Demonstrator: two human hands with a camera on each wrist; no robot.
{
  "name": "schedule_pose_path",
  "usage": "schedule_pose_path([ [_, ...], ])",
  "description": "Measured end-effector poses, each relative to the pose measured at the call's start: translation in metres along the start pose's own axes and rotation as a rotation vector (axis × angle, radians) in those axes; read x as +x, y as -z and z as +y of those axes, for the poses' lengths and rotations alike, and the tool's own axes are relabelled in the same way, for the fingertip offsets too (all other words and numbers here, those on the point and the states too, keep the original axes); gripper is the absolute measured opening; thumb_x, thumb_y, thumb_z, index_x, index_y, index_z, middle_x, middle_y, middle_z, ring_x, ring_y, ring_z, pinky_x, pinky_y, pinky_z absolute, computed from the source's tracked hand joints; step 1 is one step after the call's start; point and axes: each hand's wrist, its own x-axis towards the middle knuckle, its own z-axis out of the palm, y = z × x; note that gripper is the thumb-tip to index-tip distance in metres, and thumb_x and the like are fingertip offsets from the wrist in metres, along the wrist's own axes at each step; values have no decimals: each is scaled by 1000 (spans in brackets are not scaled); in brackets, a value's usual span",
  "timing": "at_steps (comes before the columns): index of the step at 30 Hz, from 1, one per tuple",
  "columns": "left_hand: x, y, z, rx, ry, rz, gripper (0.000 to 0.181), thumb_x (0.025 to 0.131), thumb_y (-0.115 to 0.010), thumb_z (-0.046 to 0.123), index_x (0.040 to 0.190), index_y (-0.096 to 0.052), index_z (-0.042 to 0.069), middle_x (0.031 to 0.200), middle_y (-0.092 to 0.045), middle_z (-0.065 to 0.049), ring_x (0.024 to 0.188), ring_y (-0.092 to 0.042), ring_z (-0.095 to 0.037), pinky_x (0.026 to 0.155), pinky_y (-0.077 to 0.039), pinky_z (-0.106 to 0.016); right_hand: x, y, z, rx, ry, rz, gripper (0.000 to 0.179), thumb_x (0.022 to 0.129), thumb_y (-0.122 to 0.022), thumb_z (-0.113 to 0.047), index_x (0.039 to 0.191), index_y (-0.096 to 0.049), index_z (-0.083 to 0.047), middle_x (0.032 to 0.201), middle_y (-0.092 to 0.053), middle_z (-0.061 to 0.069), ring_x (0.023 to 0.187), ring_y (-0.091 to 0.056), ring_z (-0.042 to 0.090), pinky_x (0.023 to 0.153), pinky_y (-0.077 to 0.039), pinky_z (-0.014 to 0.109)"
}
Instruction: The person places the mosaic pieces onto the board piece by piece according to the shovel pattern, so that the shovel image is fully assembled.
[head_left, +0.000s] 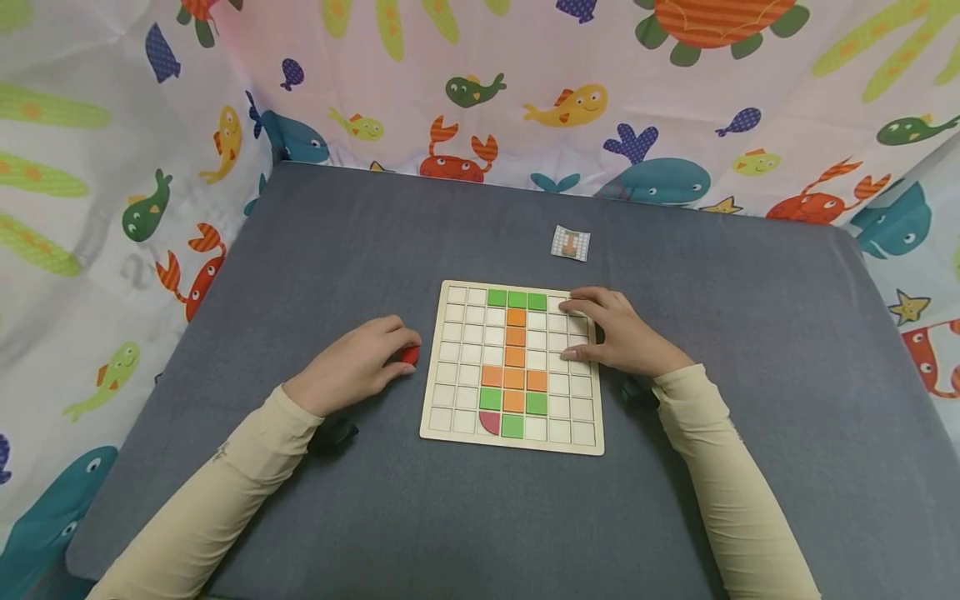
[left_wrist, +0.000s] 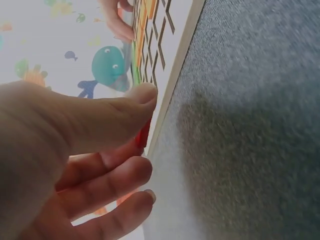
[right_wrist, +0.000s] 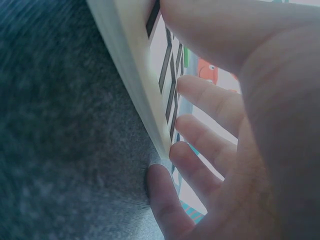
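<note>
My left hand (head_left: 358,363) pinches a small red piece (head_left: 410,355) between thumb and fingers, just left of the wooden grid board (head_left: 429,417). In the left wrist view the red piece (left_wrist: 143,134) shows beneath the thumb, its far part hidden by the fingers. Over the board's right side lies my right hand (head_left: 626,332), fingers spread and holding nothing, fingertips at the white squares. Set in the grid are green squares (head_left: 517,300), a column of orange squares (head_left: 515,337) with one orange square to each side low down, and a dark pink quarter-round piece (head_left: 490,422) in the bottom row.
A small printed pattern card (head_left: 571,243) lies beyond the board on the grey tabletop (head_left: 375,250). Cloth with sea animals (head_left: 517,83) hangs behind the table and along its sides. Dark wrist devices (head_left: 333,436) sit under the cuffs.
</note>
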Motion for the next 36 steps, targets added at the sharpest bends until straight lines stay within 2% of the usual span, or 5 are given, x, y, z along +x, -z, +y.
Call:
schedule_pose_path([
  [7,8,-2,8,15,-46,-2,30,83,-76,16,110,-67,6,93,-57,-3,77,-49,-13,70,-45,-28,0,0,2,-7,16,-2,71,79,-77,-43,138,-49,-15,146,-34,10,132,-27,33,102,-29,54],
  [17,22,-9,24,-2,-134,-49,24,83,-76,14,104,-66,8,92,-58,-1,77,-48,-11,69,-44,-25,0,2,0,5,12,-11,72,79,-77,-43,139,-49,-14,146,-34,11,132,-27,34,103,-28,54],
  [25,33,-21,40,0,-234,-88,25,85,-74,17,106,-65,7,93,-59,-2,79,-52,-13,73,-48,-28,-1,2,1,-1,17,-8,71,80,-76,-43,138,-49,-14,145,-35,11,131,-27,34,103,-28,54],
  [36,42,-36,60,-33,-300,-116,23,86,-73,21,104,-64,10,89,-56,1,77,-50,-11,73,-45,-26,-1,1,0,0,19,-5,71,79,-77,-43,138,-50,-14,146,-35,11,131,-27,33,103,-28,54],
])
